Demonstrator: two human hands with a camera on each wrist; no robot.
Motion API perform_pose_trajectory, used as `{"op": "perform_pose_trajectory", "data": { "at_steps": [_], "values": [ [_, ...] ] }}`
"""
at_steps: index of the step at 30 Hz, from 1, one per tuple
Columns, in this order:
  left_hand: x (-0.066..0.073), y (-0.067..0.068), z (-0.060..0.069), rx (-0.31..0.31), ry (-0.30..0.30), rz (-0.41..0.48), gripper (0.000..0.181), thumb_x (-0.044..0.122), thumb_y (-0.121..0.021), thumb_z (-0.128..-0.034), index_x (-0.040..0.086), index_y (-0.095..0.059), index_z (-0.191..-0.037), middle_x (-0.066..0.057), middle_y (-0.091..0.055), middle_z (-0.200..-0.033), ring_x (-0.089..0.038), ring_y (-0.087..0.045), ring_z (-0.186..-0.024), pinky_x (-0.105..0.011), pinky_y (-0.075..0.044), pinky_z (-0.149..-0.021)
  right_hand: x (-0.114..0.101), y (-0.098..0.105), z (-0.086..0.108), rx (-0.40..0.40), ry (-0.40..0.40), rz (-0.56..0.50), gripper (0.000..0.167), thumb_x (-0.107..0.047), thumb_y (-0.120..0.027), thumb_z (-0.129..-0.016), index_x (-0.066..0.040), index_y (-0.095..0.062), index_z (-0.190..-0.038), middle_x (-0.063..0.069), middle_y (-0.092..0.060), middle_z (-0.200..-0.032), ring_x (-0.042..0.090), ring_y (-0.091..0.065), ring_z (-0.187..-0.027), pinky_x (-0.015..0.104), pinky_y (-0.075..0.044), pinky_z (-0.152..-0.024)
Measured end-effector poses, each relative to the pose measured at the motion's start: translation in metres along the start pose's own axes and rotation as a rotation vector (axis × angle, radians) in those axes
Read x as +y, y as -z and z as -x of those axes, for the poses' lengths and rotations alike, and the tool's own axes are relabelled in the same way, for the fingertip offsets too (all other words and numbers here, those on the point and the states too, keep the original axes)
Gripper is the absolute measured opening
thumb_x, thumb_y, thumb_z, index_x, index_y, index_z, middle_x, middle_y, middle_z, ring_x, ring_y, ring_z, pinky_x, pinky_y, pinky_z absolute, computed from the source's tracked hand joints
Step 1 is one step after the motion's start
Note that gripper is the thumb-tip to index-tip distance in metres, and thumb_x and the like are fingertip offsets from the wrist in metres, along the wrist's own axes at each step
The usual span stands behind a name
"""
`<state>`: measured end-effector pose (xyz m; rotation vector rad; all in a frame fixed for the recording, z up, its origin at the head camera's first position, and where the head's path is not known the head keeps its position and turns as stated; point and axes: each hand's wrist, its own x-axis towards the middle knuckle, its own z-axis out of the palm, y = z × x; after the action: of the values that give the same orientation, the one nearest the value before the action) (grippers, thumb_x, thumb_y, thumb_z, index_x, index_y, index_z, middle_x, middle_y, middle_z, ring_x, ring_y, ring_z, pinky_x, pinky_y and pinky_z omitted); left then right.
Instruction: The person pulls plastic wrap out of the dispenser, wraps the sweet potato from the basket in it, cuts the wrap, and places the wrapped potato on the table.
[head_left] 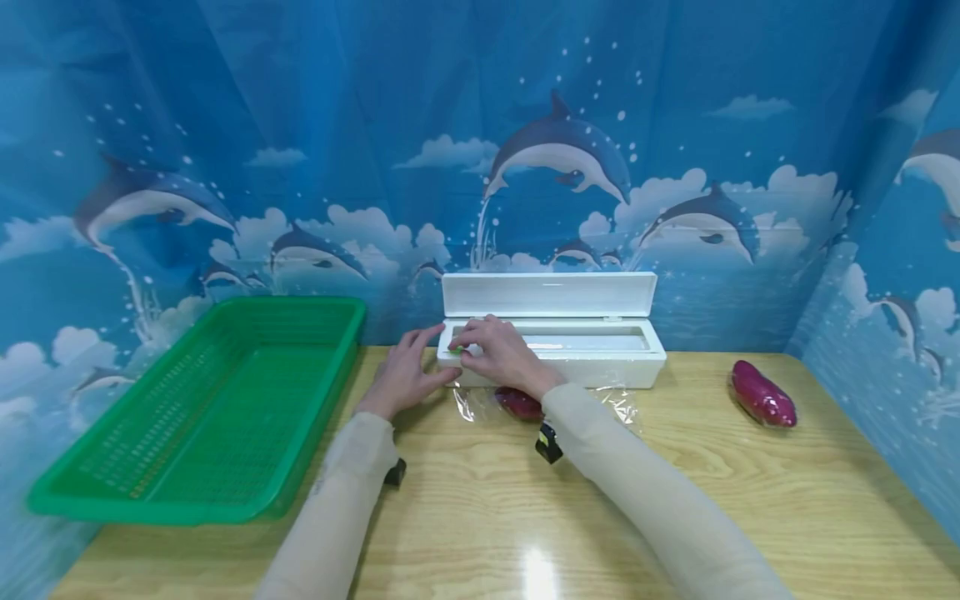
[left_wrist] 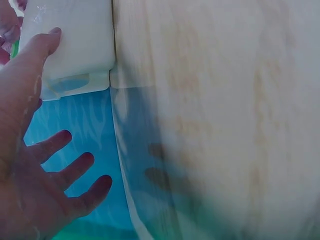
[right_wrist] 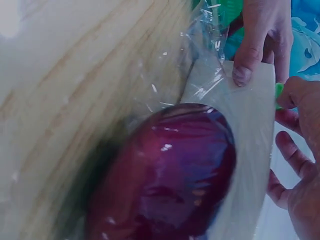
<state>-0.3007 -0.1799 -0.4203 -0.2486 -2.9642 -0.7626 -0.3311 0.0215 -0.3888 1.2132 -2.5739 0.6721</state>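
A white cling film dispenser box [head_left: 551, 372] stands at the back of the table with its lid [head_left: 549, 295] raised. My right hand [head_left: 504, 354] pinches a small green slider [right_wrist: 279, 95] at the box's left end. My left hand [head_left: 405, 375] touches that same end, its thumb [left_wrist: 46, 46] on the front face and its other fingers spread and fairly straight. Before the box, partly hidden by my right wrist, lies a glossy purple vegetable like an eggplant [right_wrist: 172, 165]. Clear film [right_wrist: 205, 75] covers it and runs up against the box front.
A green plastic basket [head_left: 300, 450] stands at the left of the wooden table [head_left: 480, 517]. Farther right lies another purple vegetable [head_left: 763, 396], which looks wrapped in film. A blue curtain with dolphins [head_left: 405, 92] hangs directly behind the box and along the right side.
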Motion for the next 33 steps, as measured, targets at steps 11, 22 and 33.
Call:
{"op": "perform_pose_trajectory", "data": {
  "at_steps": [11,22,33],
  "values": [
    [0.011,0.001,0.001,0.037,0.023,-0.153,0.087,0.063,-0.069,-0.0888,0.030,-0.031,-0.160,-0.021,-0.034,-0.162,-0.053,-0.045,-0.137,-0.080,-0.039,-0.102,-0.002,0.008,0.000,-0.030,-0.002,0.037,0.018,-0.012,-0.071,-0.091,-0.014,-0.077,-0.108,0.004,-0.075,-0.104,0.021,-0.066,-0.092,0.036,-0.055,-0.082],
    [0.013,0.003,0.003,0.033,0.052,-0.237,0.090,0.070,-0.063,-0.0884,0.031,-0.028,-0.161,-0.021,-0.034,-0.163,-0.053,-0.044,-0.139,-0.080,-0.039,-0.103,0.014,0.028,0.023,-0.093,-0.100,0.135,0.021,-0.013,-0.073,-0.087,-0.016,-0.073,-0.108,0.000,-0.074,-0.105,0.020,-0.063,-0.092,0.037,-0.055,-0.084],
    [0.012,0.003,0.005,0.039,0.030,-0.219,0.090,0.068,-0.064,-0.0888,0.029,-0.028,-0.162,-0.023,-0.034,-0.163,-0.055,-0.043,-0.139,-0.081,-0.036,-0.103,0.038,0.054,0.056,-0.095,-0.144,0.108,0.019,-0.007,-0.070,-0.085,-0.014,-0.071,-0.102,0.000,-0.072,-0.096,0.016,-0.064,-0.087,0.035,-0.057,-0.078]
  ]
}}
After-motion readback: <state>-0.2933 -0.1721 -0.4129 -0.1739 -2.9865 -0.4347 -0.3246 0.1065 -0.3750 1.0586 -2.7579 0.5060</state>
